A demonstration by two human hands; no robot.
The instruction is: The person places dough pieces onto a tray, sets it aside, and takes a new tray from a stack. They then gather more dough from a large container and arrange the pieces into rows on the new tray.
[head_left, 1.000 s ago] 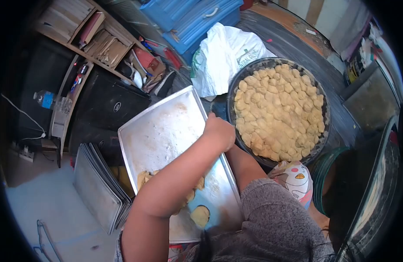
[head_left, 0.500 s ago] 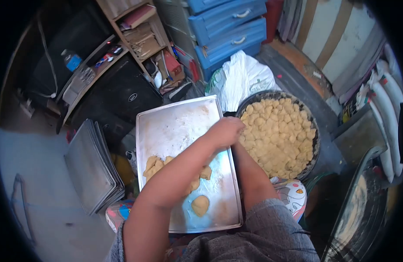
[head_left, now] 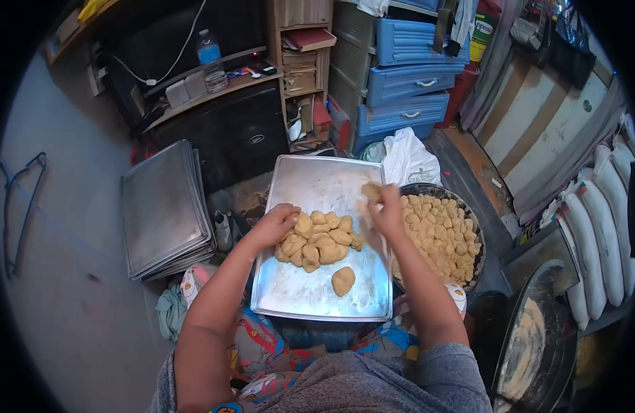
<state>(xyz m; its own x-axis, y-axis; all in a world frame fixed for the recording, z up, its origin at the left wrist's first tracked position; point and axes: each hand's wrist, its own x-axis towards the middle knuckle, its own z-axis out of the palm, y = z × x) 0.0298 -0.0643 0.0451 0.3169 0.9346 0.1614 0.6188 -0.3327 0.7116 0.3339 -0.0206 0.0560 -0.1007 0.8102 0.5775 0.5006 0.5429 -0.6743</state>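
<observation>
A shallow metal tray (head_left: 304,179) lies in front of me, with a heap of yellowish dough pieces (head_left: 329,249) across its middle. One separate dough piece (head_left: 343,281) rests nearer to me. At the heap's left edge, my left hand (head_left: 279,224) has its fingers curled against a lump of dough. My right hand (head_left: 388,212), smeared by motion, is closed over the tray's right edge. A dough piece (head_left: 370,192) shows at its fingers. Close by on the right stands a round dark basin (head_left: 480,237) filled with many small dough lumps (head_left: 438,237).
Stacked metal trays (head_left: 163,206) lean at the left. Behind the tray are a black case (head_left: 228,138), blue drawers (head_left: 410,86) and a white plastic bag (head_left: 408,157). White sacks (head_left: 599,227) and a dark flour-dusted tub (head_left: 527,351) stand at the right.
My left hand has moved from the tray's right edge back to the heap, so my arms no longer overlap. The right hand now shows, with dough. The view has tilted up.
</observation>
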